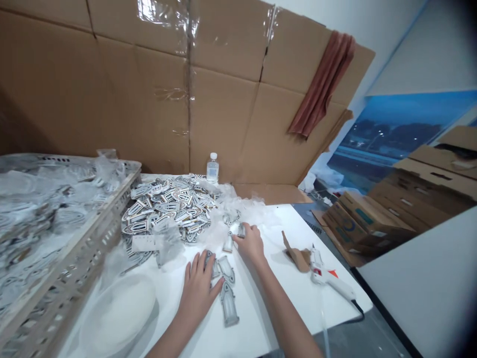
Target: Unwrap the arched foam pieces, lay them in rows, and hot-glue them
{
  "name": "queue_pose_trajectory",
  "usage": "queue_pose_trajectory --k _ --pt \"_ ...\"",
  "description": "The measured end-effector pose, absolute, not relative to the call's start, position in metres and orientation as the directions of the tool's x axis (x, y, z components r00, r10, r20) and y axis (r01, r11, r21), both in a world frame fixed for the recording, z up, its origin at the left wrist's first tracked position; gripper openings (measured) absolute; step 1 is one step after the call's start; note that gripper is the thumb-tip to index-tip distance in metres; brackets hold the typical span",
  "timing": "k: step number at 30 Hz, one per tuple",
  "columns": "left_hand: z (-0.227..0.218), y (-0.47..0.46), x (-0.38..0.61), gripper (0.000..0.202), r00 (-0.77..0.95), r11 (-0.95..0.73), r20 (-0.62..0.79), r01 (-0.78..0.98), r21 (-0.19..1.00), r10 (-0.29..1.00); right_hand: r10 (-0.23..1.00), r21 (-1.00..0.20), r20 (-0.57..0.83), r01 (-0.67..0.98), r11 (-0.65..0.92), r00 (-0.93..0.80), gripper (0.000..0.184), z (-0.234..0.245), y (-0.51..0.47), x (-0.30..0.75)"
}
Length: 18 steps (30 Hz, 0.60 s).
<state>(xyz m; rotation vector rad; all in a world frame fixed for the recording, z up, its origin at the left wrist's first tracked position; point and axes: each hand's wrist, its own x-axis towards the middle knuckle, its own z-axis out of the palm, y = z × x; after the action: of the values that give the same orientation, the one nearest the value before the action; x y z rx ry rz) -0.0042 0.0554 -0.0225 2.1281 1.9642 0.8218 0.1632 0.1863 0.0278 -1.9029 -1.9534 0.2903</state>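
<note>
My left hand (197, 287) lies palm down with its fingers apart on the white table (253, 318). Its fingertips touch a grey frame-shaped piece (215, 270), partly hidden beneath them. Two more such pieces, an upper one (226, 269) and a lower one (229, 306), lie just right of that hand, the lower one close to the thumb. Farther forward, my right hand (252, 244) pinches a small grey frame-shaped piece (241, 231) between thumb and fingers. Another grey piece (228, 242) is beside its thumb. Beyond both hands spreads a large pile of grey pieces (175, 206).
A plastic crate (89, 238) of bagged pieces stands left, near a white oval dish (119, 315). Clear plastic bags (257, 211) and a capped bottle (212, 169) are at the back. A glue gun (328, 276) with a cord lies right, beside torn cardboard (298, 256). Cardboard (223, 114) walls the far side.
</note>
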Motion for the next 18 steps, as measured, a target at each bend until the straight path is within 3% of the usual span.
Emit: queue_pose_trajectory --k 11,18 --pt "-0.014 0.065 -0.004 0.041 0.091 -0.270 0.389 0.860 0.433 0.917 0.994 -0.415 0.105 0.906 0.076 -0.035 0.035 0.029 0.180 0.159" --pt "-0.017 0.066 -0.004 0.043 0.085 -0.279 0.400 0.844 0.458 0.913 0.996 -0.435 0.081 0.898 0.063 -0.031 0.079 0.031 0.164 0.138"
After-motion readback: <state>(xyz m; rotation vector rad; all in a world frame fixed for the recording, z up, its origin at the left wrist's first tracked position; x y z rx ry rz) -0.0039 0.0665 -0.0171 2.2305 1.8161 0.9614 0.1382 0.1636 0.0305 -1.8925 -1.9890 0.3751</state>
